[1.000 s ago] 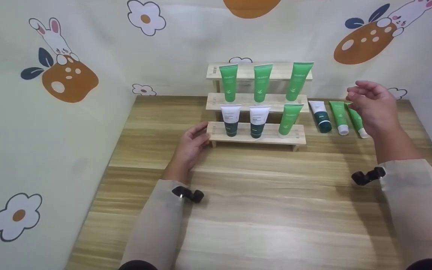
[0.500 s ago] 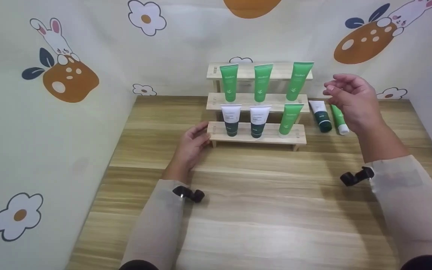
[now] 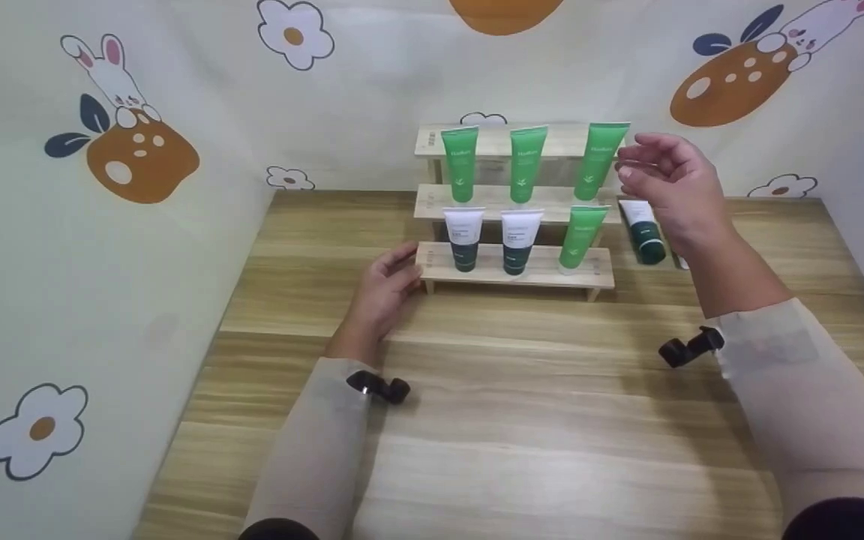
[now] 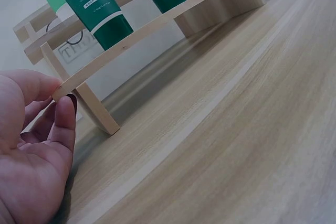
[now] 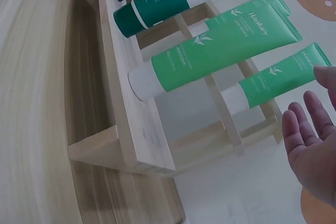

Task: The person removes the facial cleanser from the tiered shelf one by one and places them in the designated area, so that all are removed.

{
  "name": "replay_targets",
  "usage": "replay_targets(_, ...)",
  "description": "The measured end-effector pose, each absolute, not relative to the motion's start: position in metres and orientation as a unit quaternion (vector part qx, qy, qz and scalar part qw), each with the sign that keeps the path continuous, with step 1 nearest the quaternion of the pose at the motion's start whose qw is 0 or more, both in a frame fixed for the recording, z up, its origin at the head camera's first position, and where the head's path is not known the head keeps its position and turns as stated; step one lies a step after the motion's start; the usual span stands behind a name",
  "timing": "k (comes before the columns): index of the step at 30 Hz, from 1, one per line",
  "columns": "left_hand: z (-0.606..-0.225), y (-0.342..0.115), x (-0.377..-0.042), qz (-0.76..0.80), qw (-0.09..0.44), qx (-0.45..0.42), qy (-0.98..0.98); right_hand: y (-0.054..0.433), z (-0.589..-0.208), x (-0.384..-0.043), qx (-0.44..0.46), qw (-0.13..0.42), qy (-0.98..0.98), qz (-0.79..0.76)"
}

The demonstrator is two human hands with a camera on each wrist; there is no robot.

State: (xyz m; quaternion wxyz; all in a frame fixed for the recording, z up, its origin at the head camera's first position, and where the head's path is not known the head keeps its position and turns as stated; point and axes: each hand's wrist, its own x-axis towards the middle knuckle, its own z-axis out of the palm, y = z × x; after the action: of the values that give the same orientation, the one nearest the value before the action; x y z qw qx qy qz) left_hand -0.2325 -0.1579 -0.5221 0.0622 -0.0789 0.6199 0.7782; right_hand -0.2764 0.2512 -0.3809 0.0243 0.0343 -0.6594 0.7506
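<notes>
A three-tier wooden display rack (image 3: 438, 259) stands against the back. My left hand (image 3: 382, 292) pinches the left end of its lowest board, which the left wrist view shows between thumb and fingers. On that board stand two white and dark-green tubes (image 3: 520, 241) and one green tube (image 3: 583, 236). Three green tubes stand on the middle board, the rightmost green tube (image 3: 601, 159) leaning slightly. My right hand (image 3: 679, 187) is beside this tube, fingers loosely bent and holding nothing. In the right wrist view its thumb is close to the tube's crimped end; contact is unclear.
Right of the rack, a white and dark-green tube (image 3: 643, 234) lies on the wooden table (image 3: 492, 420). Another tube's cap (image 3: 681, 262) peeks out by my right wrist. A patterned cloth (image 3: 357, 112) hangs close behind the rack.
My right hand has moved left from above the lying tubes to the rightmost green tube on the middle board, covering more of the lying tubes. My left hand stays on the rack.
</notes>
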Motion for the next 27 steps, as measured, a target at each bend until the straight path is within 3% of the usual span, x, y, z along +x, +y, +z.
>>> replay_targets(14,-0.524,-0.159,-0.234,0.785,0.068,-0.079,0.611,0.228,-0.375,-0.283,0.070,0.068,-0.638,0.764)
replay_targets(27,-0.524,-0.157,-0.233,0.786,0.059,-0.077,0.611,0.226,-0.376,-0.288,0.054,0.067,-0.656,0.750)
